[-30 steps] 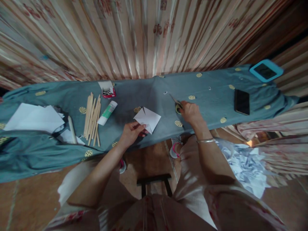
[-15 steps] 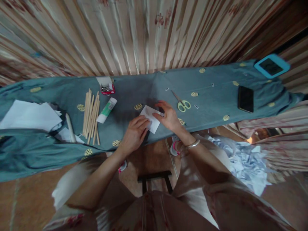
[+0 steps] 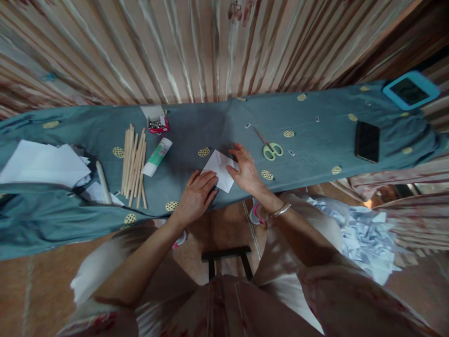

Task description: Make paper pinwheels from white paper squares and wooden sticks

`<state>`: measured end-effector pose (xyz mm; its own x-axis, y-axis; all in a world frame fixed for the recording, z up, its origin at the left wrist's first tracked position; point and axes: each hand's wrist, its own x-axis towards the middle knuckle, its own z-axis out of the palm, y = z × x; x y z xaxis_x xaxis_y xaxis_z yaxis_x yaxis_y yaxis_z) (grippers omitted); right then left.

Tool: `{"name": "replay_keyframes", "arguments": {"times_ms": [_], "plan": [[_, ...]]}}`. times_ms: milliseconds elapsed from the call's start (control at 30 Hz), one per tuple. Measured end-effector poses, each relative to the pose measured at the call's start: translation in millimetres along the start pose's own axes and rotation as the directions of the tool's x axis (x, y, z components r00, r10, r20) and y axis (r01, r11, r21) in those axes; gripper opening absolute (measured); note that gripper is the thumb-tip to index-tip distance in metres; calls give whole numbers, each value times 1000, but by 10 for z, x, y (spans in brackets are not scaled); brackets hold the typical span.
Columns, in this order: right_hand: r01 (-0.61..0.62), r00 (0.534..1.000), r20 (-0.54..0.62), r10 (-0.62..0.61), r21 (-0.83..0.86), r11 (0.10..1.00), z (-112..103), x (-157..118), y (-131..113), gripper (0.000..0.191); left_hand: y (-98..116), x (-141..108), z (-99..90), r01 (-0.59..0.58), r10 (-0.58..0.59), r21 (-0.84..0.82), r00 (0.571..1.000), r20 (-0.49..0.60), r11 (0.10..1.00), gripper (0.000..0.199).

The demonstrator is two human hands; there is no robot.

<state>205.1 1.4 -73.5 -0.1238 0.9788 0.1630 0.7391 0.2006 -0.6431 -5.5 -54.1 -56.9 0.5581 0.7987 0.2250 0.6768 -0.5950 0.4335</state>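
Note:
A small white square of folded paper (image 3: pixel 218 163) lies turned cornerwise on the blue-green cloth, with crease lines meeting near its middle. My left hand (image 3: pixel 197 195) rests flat on its lower left side, the fingers stretched over the edge. At the right side of the paper is my right hand (image 3: pixel 247 172), thumb and fingers spread apart, the thumb tip over the paper's edge. Whether that thumb presses on it I cannot tell. Green-handled scissors (image 3: pixel 269 146) lie to the right of the paper. Left of it is a green and white glue stick (image 3: pixel 157 157).
Thin wooden sticks (image 3: pixel 133 166) lie bundled beside a red box of metal pieces (image 3: pixel 157 124). Farther left are white paper sheets (image 3: pixel 45 164) and a whitish rod (image 3: pixel 104 182). A black phone (image 3: pixel 367 142) and blue-framed tablet (image 3: pixel 411 91) lie right. Paper scraps (image 3: pixel 368 238) heap below the table edge.
My right hand has loosened from the paper, its fingers wider apart, and more of the creased paper shows. My left hand stays nearly in place. The view has shifted slightly.

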Motion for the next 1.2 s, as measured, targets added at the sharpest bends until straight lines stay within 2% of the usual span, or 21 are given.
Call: {"name": "replay_keyframes", "arguments": {"times_ms": [500,733,867,1000,1133,1200], "plan": [[61,996,-62,-60,13,998,-198,-51,365,41,-119,-151,-106,31,-29,40,997,-65,999,31],[64,994,-92,-63,4,998,-219,-58,351,38,-141,-170,-198,47,-48,-19,996,-77,999,28],[68,993,-100,-66,14,998,-235,-90,232,40,-184,-194,-288,72,-73,-14,986,-152,997,27],[81,995,-53,-81,-6,997,-216,-150,69,57,-351,-214,-496,197,-182,27,942,-283,980,29],[113,993,-37,-115,-57,992,-173,-190,-14,78,-608,-257,-661,366,-313,42,845,-433,930,43],[138,990,-22,-140,-61,989,-157,-202,-29,80,-721,-280,-671,422,-366,36,822,-436,906,50]]}}
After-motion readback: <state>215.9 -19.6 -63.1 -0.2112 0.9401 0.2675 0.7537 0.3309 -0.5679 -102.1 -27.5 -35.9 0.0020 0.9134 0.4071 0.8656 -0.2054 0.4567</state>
